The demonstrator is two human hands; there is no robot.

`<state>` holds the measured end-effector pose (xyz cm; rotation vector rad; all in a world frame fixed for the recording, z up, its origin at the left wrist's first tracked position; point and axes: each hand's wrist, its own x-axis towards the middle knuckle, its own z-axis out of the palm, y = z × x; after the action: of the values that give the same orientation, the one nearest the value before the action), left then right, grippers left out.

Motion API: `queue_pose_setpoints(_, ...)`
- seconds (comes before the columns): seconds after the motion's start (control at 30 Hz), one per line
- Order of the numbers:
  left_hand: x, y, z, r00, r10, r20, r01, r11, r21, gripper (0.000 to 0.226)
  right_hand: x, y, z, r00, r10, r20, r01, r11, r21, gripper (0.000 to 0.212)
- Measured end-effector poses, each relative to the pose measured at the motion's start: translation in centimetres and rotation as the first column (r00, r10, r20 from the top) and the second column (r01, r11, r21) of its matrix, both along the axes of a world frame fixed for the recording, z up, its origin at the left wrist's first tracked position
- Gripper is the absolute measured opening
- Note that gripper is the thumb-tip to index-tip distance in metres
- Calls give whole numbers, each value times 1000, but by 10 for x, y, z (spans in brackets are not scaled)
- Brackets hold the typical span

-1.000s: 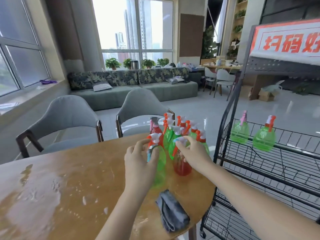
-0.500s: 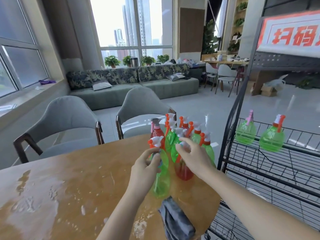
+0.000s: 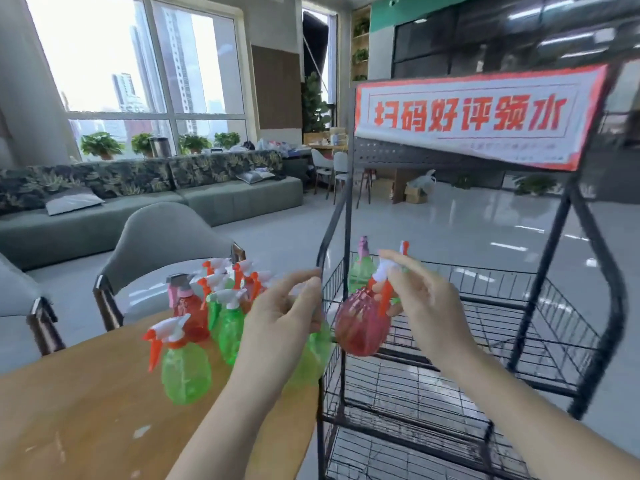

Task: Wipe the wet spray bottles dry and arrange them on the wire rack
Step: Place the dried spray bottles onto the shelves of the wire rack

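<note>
The right hand is holding a red bottle by its white and orange spray top, fingers curled round it. The red bottle is hanging in the air, just at the front edge of the rack, over the gap between the table and the rack.

The left hand is holding a green bottle by its top, fingers pinching it. Most of this bottle is hiding behind the hand. It is at the table's right edge, and I cannot tell if it is touching the table.

One more green bottle is standing alone on the table, near the front, with its orange trigger pointing left. Behind it a bunch of bottles is standing close together. I am counting about two red and two or three green ones there, but they are blurry and hiding each other, so the number is not sure.

On the rack's top shelf one green bottle with a pink top is standing. A second one is peeking out behind the right hand, only its orange tip showing.

The rack is black wire with a red and white sign on top. Two grey chairs are sitting behind the table.
</note>
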<state>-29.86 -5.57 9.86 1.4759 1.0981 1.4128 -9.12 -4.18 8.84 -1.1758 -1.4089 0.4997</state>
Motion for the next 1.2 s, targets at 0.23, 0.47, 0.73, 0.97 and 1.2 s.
queue_pose_setpoints(0.23,145,65,29,936,-287,204,293,956,-1,17,144,18,21,953,-296,66,293,955,42,47)
queue_pose_setpoints(0.47,257,152,0,896,-315,313,377,912,-162,20,236,87,-14,910,-392,137,405,910,-89,35)
queue_pose_setpoints(0.73,316,225,-42,924,-299,238,357,898,-258,20,264,146,-52,913,-375,162,401,897,-184,41)
queue_pose_setpoints(0.97,333,248,-60,924,-313,220,368,884,-287,18,273,161,-61,911,-368,184,406,878,-253,45)
queue_pose_setpoints(1.2,329,248,-64,934,-321,155,352,902,-250,28,274,154,-55,916,-346,205,395,871,-293,49)
